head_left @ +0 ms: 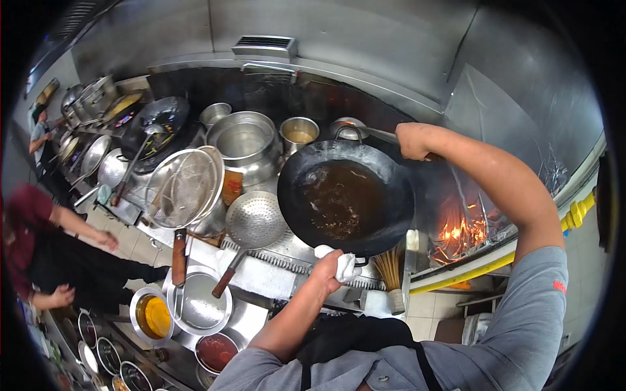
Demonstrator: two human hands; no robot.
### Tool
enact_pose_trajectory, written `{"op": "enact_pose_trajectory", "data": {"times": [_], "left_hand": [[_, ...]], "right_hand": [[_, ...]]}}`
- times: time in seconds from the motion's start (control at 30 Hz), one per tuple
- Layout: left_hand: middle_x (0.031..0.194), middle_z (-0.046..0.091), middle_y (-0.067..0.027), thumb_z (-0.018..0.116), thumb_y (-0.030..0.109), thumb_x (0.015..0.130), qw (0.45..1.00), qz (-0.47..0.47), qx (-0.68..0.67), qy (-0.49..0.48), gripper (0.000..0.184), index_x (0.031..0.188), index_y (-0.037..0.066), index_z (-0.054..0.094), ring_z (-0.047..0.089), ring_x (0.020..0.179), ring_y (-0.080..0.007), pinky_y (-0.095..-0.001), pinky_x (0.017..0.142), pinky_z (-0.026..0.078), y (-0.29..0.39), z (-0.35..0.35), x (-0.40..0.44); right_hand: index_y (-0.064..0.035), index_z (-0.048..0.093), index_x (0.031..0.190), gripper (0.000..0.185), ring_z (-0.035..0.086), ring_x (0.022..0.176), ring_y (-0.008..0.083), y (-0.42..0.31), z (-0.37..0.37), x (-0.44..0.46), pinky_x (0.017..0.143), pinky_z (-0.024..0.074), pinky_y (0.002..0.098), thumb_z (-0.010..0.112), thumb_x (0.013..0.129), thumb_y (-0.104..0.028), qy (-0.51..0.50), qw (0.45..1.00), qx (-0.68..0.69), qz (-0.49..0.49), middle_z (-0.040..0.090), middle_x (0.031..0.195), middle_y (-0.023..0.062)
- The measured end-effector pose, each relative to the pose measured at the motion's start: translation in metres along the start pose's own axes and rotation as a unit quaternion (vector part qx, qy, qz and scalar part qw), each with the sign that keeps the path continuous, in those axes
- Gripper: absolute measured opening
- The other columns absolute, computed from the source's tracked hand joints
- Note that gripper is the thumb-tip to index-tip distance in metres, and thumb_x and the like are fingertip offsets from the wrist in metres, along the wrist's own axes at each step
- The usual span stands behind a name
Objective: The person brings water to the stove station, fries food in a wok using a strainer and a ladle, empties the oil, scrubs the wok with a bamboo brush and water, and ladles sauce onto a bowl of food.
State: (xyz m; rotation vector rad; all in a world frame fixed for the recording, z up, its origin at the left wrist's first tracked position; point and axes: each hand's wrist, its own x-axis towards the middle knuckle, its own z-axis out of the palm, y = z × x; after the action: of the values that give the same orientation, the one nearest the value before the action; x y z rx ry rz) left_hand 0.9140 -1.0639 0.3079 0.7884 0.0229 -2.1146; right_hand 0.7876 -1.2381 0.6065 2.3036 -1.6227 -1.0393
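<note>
Beside the flames [464, 228] is the wok [399, 195], brown liquid [342, 195] inside. The left hand [331, 268] grips a cloth [349, 268] at its near edge; the right hand [412, 141] is a fist near its far rim, contents unclear to me.

We see a perforated skimmer [256, 218], a metal pot [256, 171] behind it, a mesh strainer [181, 186] to its left, a bamboo brush [390, 275] to its right and a yellow-filled bowl [139, 317] at its front left.

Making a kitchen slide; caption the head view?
Left hand holds a white cloth at the edge of a wok of brown liquid.
</note>
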Motion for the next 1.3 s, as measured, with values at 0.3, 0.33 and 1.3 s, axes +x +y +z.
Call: {"op": "enact_pose_trajectory", "data": {"times": [0.3, 0.33, 1.3], "left_hand": [[0.084, 0.060, -0.0076, 0.037, 0.017, 0.093, 0.997, 0.030, -0.010, -0.069, 0.021, 0.095, 0.004, 0.053, 0.061, 0.070, -0.0210, -0.0407, 0.062, 0.056, 0.045, 0.037, -0.121], [0.083, 0.060, -0.0079, 0.037, 0.017, 0.093, 0.996, 0.038, -0.011, -0.076, 0.021, 0.095, 0.003, 0.053, 0.061, 0.069, -0.0211, -0.0405, 0.061, 0.056, 0.046, 0.035, -0.127], [0.087, 0.064, -0.0069, 0.039, 0.021, 0.091, 0.989, 0.109, -0.052, -0.086, 0.024, 0.095, 0.008, 0.059, 0.062, 0.076, -0.0232, -0.0384, 0.067, 0.052, 0.110, -0.008, -0.255]], "right_hand": [[0.0039, 0.058, 0.064, 0.012, 0.059, 0.048, 0.0242, -0.017, -0.073, -0.075, 0.044, 0.0463, 0.0371, 0.059, 0.072, -0.004, 0.082, 0.985, 0.153, 0.003, 0.058, 0.055, 0.0154], [0.0039, 0.056, 0.068, 0.011, 0.056, 0.045, 0.0232, -0.023, -0.080, -0.084, 0.042, 0.0453, 0.0366, 0.059, 0.074, -0.005, 0.087, 0.981, 0.173, 0.009, 0.057, 0.053, 0.0132], [0.0038, 0.057, 0.090, 0.018, 0.054, 0.044, 0.0214, -0.158, -0.215, -0.101, 0.042, 0.0431, 0.0357, 0.061, 0.076, -0.006, 0.109, 0.989, 0.062, -0.083, 0.054, 0.055, 0.0119]]}}
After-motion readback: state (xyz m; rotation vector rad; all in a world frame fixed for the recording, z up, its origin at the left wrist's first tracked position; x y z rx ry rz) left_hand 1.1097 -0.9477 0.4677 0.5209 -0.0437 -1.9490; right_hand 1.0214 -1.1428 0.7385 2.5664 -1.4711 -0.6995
